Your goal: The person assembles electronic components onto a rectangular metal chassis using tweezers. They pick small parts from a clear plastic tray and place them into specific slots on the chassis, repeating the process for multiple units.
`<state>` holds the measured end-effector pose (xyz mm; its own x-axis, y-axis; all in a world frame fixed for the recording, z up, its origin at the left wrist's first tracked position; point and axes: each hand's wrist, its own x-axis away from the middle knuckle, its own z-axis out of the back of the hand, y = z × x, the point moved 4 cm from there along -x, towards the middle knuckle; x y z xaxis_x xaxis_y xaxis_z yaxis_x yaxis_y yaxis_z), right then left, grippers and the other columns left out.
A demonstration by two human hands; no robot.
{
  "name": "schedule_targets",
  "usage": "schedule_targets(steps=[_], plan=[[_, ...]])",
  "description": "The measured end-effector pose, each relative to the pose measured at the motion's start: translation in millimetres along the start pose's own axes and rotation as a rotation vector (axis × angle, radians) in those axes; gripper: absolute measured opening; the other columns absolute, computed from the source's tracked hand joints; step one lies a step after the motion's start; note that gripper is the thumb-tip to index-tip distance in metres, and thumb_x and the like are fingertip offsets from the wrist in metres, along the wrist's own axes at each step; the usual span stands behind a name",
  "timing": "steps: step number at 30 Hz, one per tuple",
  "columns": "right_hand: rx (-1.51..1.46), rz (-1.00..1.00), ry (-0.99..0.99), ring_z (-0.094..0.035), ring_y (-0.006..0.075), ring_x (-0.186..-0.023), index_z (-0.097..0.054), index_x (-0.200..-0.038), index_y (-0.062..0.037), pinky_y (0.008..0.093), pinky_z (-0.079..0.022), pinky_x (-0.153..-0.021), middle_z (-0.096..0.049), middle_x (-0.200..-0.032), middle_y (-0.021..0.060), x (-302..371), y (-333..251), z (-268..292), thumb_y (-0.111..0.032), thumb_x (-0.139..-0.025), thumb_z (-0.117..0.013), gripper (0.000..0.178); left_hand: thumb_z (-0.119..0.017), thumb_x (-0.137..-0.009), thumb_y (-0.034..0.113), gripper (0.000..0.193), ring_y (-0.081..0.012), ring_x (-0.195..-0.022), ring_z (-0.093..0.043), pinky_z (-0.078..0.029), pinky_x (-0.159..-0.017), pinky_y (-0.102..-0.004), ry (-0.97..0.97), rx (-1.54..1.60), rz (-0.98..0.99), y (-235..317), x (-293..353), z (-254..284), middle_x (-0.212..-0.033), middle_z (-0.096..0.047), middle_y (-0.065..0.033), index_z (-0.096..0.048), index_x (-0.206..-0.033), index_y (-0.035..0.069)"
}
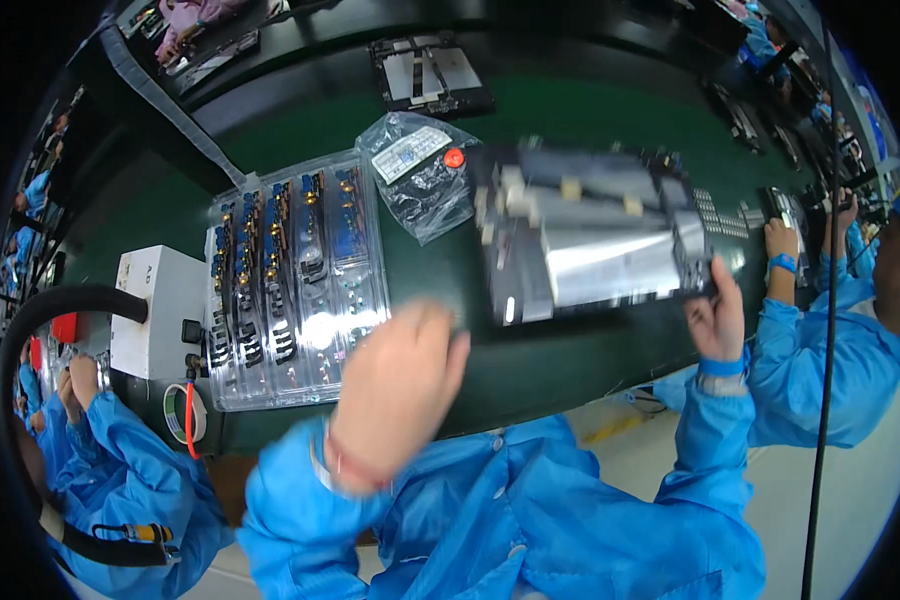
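Note:
My right hand grips the lower right corner of an opened tablet-like device, thumb up along its edge. Its inner side faces up, with a silvery battery area, dark boards and pale tape pieces; it looks tilted and slightly blurred. My left hand hangs apart from the device, beside the right edge of a clear plastic tray. Motion smears its fingers, so I cannot see whether they hold anything. Rows of small flex-cable parts, dark with blue and gold bits, lie in the tray's compartments.
Behind the tray lies a clear plastic bag with a white label and red dot. Another opened device rests farther back on the green table. A white box with a black hose stands left. Co-workers sit on both sides.

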<state>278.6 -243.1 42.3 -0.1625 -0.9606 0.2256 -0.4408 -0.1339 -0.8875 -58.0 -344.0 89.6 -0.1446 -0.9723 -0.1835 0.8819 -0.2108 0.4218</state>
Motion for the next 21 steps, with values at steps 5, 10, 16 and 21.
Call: schedule_targets(steps=[5,10,16,21], plan=[[0.017,0.068,-0.139,-0.041,0.007,-0.037,-0.06,-0.088,-0.0074,0.0197,-0.039,-0.041,-0.063,-0.072,0.0034,-105.6,-40.6,-55.3,-0.021,-0.086,-0.059,0.014,-0.062,-0.076,0.021,0.037,-0.0257,-0.078,-0.057,-0.05,-0.065,-0.0352,0.161,-0.456,-0.051,-35.3,-102.4,-48.8,-0.085,-0.055,-0.0109,-0.054,-0.103,-0.003],[0.058,0.043,-0.021,-0.038,0.0089,-0.037,-0.058,-0.085,-0.0114,0.0233,-0.041,-0.043,-0.058,-0.068,0.0013,-227.9,-33.8,-59.1,-0.026,-0.081,-0.064,0.016,-0.051,-0.077,0.012,0.018,-0.018,-0.062,-0.058,-0.049,-0.046,-0.0271,0.325,-0.752,-0.103,-46.8,-130.5,-92.0,-0.074,-0.052,-0.0046,-0.055,-0.091,0.003],[0.042,-0.094,0.098,-0.03,0.0079,-0.035,-0.052,-0.082,-0.0096,0.0231,-0.041,-0.044,-0.054,-0.067,0.0006,-272.5,-12.3,-85.1,-0.026,-0.08,-0.067,0.022,-0.054,-0.074,0.011,0.034,-0.0157,-0.064,-0.058,-0.048,-0.047,-0.0277,0.12,-0.63,-0.235,-0.3,-94.8,-73.9,-0.077,-0.053,-0.0037,-0.055,-0.107,-0.001],[0.11,-0.099,-0.032,-0.033,0.0094,-0.042,-0.048,-0.08,-0.0104,0.0286,-0.042,-0.049,-0.041,-0.06,-0.0007,-303.3,16.6,-115.2,-0.026,-0.08,-0.067,0.024,-0.055,-0.075,0.011,0.049,-0.0194,-0.076,-0.059,-0.05,-0.066,-0.0314,-0.066,-0.552,-0.151,3.3,-74.7,-54.1,-0.084,-0.054,-0.0078,-0.044,-0.121,-0.005]])
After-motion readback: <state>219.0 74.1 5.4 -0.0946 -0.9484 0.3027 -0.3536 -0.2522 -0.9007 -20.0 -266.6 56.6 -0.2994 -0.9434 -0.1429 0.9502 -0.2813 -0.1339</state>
